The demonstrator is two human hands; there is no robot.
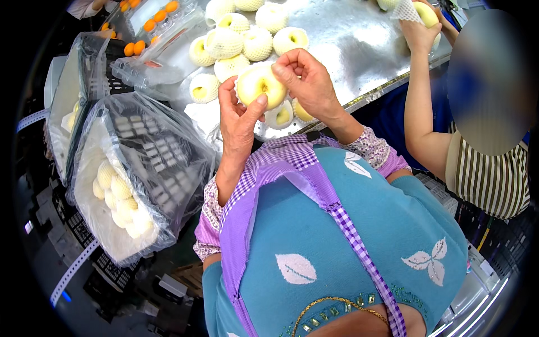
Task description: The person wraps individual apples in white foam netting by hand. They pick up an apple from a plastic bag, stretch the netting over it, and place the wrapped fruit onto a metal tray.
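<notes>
A pale yellow fruit (262, 86), an apple or a pear, is held over the near edge of the metal table, its dimpled end facing me. My left hand (242, 111) grips it from the left, the thumb on its front. At its upper right, my right hand (307, 82) has thumb and fingertips pinched together, seemingly on the edge of the white foam net (257, 65) around the fruit. The exact pinch is partly hidden by the fingers. Just beyond my hands, several similar fruits (257, 43) in foam nets are piled. A few more sit beneath my hands.
At left stand plastic-lined crates, the nearer one (162, 139) containing netted fruits (120, 193). Clear plastic boxes (145, 78) and small orange fruits (160, 17) lie at the upper left of the metal table (349, 46). At right, another person's hand (419, 36) holds a netted fruit.
</notes>
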